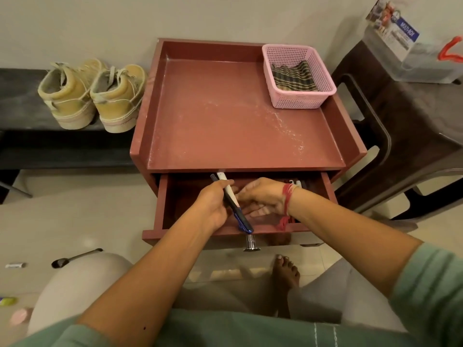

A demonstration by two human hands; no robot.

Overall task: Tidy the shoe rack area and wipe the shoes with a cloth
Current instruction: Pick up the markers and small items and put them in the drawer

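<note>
Over the open drawer, the left hand grips a white pen and a blue pen. The right hand reaches into the drawer, fingers loosely spread. A checked cloth lies in the pink basket on the worktop; tan shoes stand beside it.

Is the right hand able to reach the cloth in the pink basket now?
Probably yes. The right hand is down in the open drawer, but the basket is open on top, the cloth lies uncovered, and nothing stands between them.
</note>
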